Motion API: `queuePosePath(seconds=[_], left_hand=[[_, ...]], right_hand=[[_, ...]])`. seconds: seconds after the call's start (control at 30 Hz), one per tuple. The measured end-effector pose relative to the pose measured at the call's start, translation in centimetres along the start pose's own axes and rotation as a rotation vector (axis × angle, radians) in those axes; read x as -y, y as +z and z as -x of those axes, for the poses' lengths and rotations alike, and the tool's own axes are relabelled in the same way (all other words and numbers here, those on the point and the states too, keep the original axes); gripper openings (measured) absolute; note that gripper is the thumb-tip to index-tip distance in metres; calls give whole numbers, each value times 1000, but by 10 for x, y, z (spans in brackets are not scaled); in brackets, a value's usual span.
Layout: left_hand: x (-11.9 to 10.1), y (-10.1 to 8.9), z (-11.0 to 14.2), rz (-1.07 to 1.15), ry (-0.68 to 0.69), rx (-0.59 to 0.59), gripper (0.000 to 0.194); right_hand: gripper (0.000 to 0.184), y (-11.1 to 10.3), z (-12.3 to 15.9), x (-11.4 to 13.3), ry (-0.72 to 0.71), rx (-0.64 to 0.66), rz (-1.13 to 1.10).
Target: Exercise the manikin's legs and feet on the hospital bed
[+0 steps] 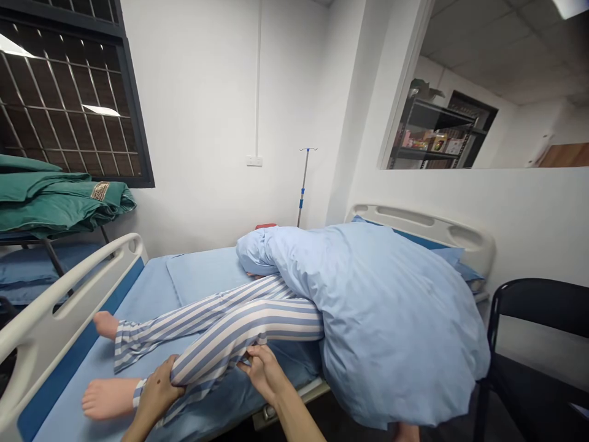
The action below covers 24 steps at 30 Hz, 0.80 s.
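A figure in blue-and-white striped trousers (239,322) lies on a hospital bed (151,288), bare feet (108,398) toward the footboard. A light blue quilt (381,307) is bunched over its upper body and hangs over the near side. My left hand (159,387) grips the striped fabric at the lower leg of the near trouser leg. My right hand (262,367) pinches the same trouser leg under the knee, fingers closed on the cloth.
White footboard rail (59,301) at left, headboard (427,227) at right. Folded green sheets (59,199) lie on a neighbouring cot. An IV pole (304,184) stands behind the bed. A black chair (538,356) is at the right. Shelves (437,135) show through a wall opening.
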<state>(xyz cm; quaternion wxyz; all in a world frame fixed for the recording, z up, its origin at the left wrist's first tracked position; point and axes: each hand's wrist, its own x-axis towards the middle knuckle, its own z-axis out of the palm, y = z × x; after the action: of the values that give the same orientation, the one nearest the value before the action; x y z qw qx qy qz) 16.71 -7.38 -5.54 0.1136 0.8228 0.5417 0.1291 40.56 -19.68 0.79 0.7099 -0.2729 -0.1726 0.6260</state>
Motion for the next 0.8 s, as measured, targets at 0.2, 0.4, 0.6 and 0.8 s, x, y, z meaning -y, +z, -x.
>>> queuePosePath(seconds=[0.2, 0.4, 0.6, 0.8], left_hand=[[9, -31, -9, -107, 130, 62, 51], [37, -94, -15, -289, 170, -16, 64], [27, -135, 10, -503, 262, 5, 64], [26, -105, 28, -517, 169, 78, 64]], right_hand=[[19, -8, 3, -5, -4, -14, -45], [18, -21, -6, -36, 48, -2, -190], [21, -40, -21, -90, 182, -39, -332], [18, -58, -19, -109, 216, -85, -294]])
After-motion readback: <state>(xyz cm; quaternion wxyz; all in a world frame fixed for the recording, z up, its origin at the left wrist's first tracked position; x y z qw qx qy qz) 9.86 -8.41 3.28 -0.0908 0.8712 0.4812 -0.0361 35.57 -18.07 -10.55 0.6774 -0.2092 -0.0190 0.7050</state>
